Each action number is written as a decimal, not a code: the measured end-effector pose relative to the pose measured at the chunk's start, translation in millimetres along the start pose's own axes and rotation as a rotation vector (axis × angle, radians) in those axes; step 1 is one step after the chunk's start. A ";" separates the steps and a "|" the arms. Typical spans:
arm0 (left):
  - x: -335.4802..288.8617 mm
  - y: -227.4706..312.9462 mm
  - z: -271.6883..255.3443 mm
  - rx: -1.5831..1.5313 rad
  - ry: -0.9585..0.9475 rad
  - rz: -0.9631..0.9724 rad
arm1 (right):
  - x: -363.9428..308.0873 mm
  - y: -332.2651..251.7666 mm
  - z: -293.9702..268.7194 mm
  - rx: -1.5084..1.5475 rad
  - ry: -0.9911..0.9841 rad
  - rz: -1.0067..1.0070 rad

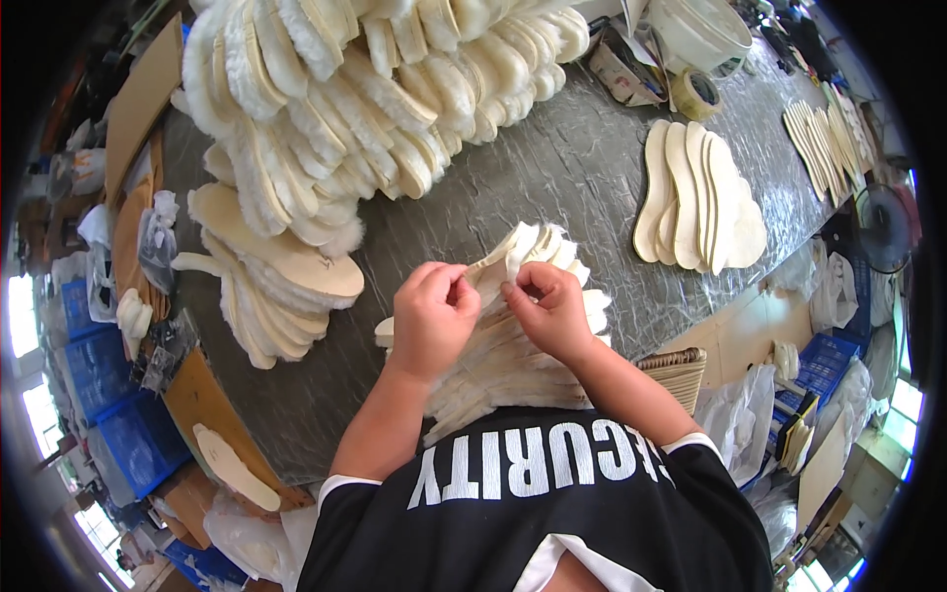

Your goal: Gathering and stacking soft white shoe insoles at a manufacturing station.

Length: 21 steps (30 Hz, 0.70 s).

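My left hand [434,314] is closed in a pinch on the edge of a cream fleece insole [501,251]. Close beside it, my right hand [554,308] has thumb and fingers pressed together at the insole's pale edge strip. The fingertips hide exactly what each pinch grips. Under and around both hands lies a loose pile of fleecy insoles [505,367], reaching back toward my chest.
A tall heap of fleece insoles [395,128] fills the far left, with a smaller fanned stack [286,276] nearer. At right on the dark table [552,168] lie flat cream insoles [695,202], a tape roll [696,95] and a white bucket [705,35].
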<state>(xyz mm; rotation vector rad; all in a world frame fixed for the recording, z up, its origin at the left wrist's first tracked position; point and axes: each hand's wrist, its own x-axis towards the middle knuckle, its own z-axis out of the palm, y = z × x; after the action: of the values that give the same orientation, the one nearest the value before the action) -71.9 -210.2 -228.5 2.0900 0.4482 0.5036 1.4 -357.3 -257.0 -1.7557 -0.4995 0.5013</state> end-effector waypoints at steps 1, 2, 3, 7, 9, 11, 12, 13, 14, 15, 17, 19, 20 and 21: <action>-3.0 -2.0 1.1 0.015 0.001 0.063 | -1.1 -1.7 0.7 0.001 0.000 0.000; -5.8 -4.1 2.0 0.030 0.002 0.126 | -2.0 -4.3 1.3 0.058 -0.009 0.056; -8.0 -6.3 1.8 0.088 -0.019 0.195 | -2.6 -6.1 2.3 0.116 -0.017 0.112; -12.6 -3.7 7.8 0.198 0.035 0.384 | -3.4 -1.5 7.1 0.266 -0.017 0.112; -13.2 -3.9 7.6 0.210 0.048 0.393 | -1.4 -9.5 -1.3 0.220 -0.126 0.143; -13.4 -2.4 8.8 0.223 0.065 0.400 | 7.1 -16.8 -13.3 -0.028 -0.024 -0.162; -13.2 -2.0 9.4 0.210 0.052 0.418 | 10.4 -21.1 -19.8 -0.273 0.083 -0.465; -14.4 -1.6 9.2 0.200 0.039 0.434 | 10.6 -26.5 -26.2 -0.407 0.039 -0.448; -14.6 -1.3 9.6 0.198 0.041 0.431 | 16.3 -35.0 -30.7 -0.409 0.036 -0.448; -14.9 -0.7 9.6 0.194 0.017 0.432 | 26.5 -43.6 -35.2 -0.509 -0.056 -0.550; -14.2 0.0 10.0 0.186 -0.005 0.436 | 38.1 -42.3 -38.8 -0.511 -0.245 -0.577; -14.2 -0.7 10.3 0.210 -0.002 0.461 | 41.5 -33.6 -42.2 -0.428 -0.313 -0.508; -14.0 -1.6 10.9 0.211 0.001 0.459 | 42.5 -30.8 -42.7 -0.343 -0.379 -0.437; -13.4 -2.7 11.8 0.205 0.018 0.471 | 42.5 -29.4 -41.3 -0.343 -0.382 -0.438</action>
<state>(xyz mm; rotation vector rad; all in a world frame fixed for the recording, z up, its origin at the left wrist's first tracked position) -77.6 -223.7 -239.1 2.3993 0.0082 0.7749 57.7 -358.9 -222.3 -1.8010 -1.2709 0.4544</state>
